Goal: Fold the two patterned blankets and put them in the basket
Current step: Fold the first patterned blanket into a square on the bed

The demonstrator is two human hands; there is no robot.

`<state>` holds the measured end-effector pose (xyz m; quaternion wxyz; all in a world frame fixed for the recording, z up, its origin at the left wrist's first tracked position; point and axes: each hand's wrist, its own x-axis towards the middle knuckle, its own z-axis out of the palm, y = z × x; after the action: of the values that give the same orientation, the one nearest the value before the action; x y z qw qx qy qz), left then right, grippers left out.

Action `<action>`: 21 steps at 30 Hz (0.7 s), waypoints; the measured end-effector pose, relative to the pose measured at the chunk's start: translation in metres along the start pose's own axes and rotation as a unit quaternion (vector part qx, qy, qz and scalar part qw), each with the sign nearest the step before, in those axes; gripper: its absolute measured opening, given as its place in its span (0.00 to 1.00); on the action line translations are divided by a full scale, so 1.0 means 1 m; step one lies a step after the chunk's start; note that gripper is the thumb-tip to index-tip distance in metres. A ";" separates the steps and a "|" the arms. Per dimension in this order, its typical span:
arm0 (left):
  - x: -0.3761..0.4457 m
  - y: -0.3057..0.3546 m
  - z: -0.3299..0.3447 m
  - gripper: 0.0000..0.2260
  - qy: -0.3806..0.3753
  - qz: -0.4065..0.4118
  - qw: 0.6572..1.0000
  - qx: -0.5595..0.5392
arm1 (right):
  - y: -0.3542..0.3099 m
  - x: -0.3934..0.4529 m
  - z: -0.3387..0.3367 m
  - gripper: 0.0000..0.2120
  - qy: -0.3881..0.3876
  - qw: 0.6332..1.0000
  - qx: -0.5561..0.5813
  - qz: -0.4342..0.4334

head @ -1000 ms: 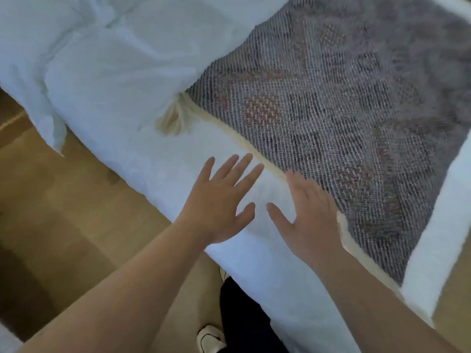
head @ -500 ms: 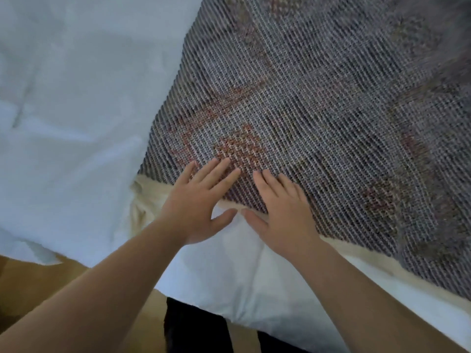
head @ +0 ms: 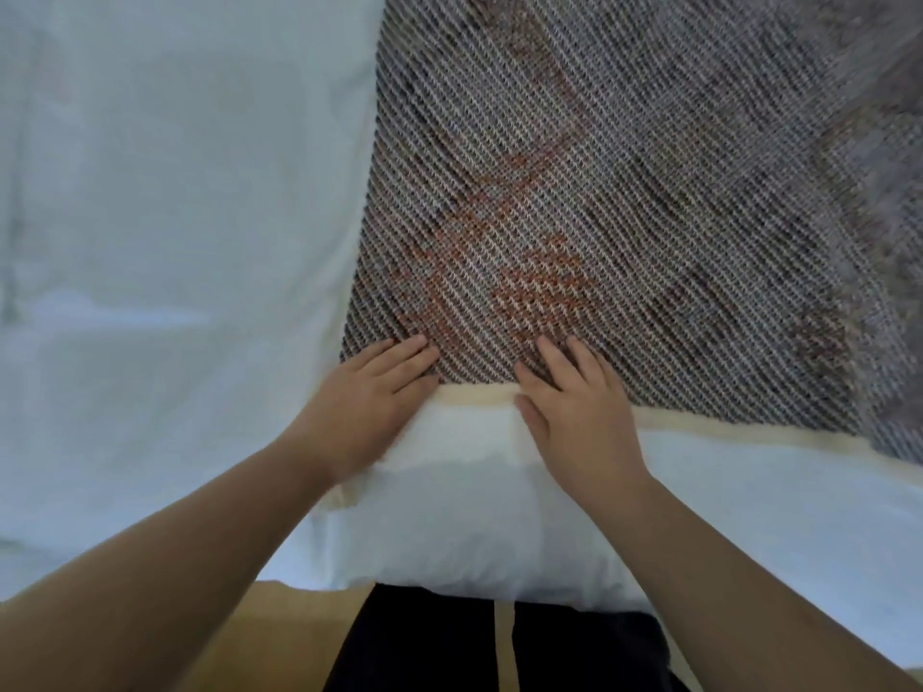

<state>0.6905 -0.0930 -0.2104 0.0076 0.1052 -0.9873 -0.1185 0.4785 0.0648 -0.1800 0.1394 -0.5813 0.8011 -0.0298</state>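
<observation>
Hands lie flat, side by side, on the near edge of the patterned blanket [head: 624, 202]. The left hand [head: 367, 407] rests at its corner, fingers straight and close together; the right hand [head: 579, 412] is just beside it, fingers slightly spread, holding nothing. The blanket stretches away beyond the fingertips over the white bed [head: 165, 217]. Its cream border [head: 699, 429] runs to the right of the right hand.

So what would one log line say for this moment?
left hand: flat on patterned blanket edge | right hand: flat on same edge | blanket spread on white bed | basket unseen
</observation>
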 end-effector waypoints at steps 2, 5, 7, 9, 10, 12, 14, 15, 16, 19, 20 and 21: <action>0.002 -0.001 -0.006 0.16 0.007 0.012 1.000 -0.005 | -0.005 0.001 0.000 0.13 0.012 1.000 0.004 -0.001; -0.010 -0.003 -0.010 0.13 0.019 0.004 1.000 -0.017 | -0.010 -0.002 -0.001 0.19 0.013 1.000 0.024 -0.014; -0.021 -0.006 -0.013 0.15 0.019 -0.002 1.000 -0.019 | -0.012 -0.008 0.001 0.19 0.014 0.999 0.027 -0.017; -0.028 -0.008 -0.019 0.18 0.010 -0.004 1.000 -0.018 | -0.015 -0.012 0.004 0.19 0.016 0.999 0.025 -0.015; -0.029 -0.010 -0.023 0.19 0.000 -0.012 1.000 -0.023 | -0.016 -0.014 0.005 0.19 0.018 0.999 0.024 -0.015; -0.030 -0.011 -0.031 0.19 -0.019 -0.030 0.999 -0.035 | -0.018 -0.016 0.006 0.19 0.023 0.999 0.025 -0.016; -0.032 -0.012 -0.037 0.18 -0.025 -0.029 0.998 -0.049 | -0.020 -0.018 0.005 0.20 0.023 0.999 0.025 -0.017; -0.034 -0.013 -0.039 0.17 -0.024 -0.026 0.998 -0.052 | -0.020 -0.020 0.004 0.20 0.025 0.999 0.024 -0.016; -0.035 -0.015 -0.040 0.17 -0.021 -0.023 0.998 -0.048 | -0.021 -0.020 0.004 0.20 0.026 0.999 0.024 -0.014; -0.031 -0.022 -0.043 0.16 -0.019 -0.012 1.000 -0.001 | -0.022 -0.020 0.004 0.20 0.034 0.999 0.028 -0.008; -0.027 -0.022 -0.045 0.16 -0.024 -0.016 1.000 0.001 | -0.022 -0.020 0.004 0.20 0.032 0.999 0.031 -0.008; -0.023 -0.022 -0.048 0.17 -0.032 -0.023 0.999 -0.002 | -0.022 -0.020 0.004 0.20 0.030 0.999 0.032 -0.009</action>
<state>0.7196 -0.1205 -0.1691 -0.0263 0.1239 -0.9841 -0.1241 0.5053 0.0769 -0.1756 0.1341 -0.5828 0.7981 -0.0739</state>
